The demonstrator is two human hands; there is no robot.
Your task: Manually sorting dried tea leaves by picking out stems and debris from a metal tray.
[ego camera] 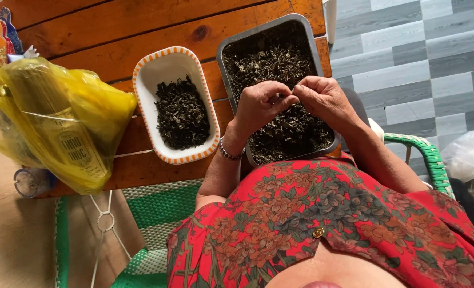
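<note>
Both hands meet over a grey metal tray (224,80) filled with dark dried leaves (269,58). My left hand (258,104), with a beaded bracelet on the wrist, and my right hand (325,96) pinch a small bit of the dried leaf between their fingertips. The bit itself is mostly hidden by the fingers. Left of the tray, a white dish with an orange-striped rim (157,69) holds a smaller heap of the same dark leaves (182,113). Tray and dish rest on a brown wooden table (114,26).
A yellow plastic bag (61,117) with a box inside lies on the table's left end. A green woven chair (429,157) shows at the right and below. Grey tiled floor (423,64) lies to the right, with a clear plastic bag (469,157) on it.
</note>
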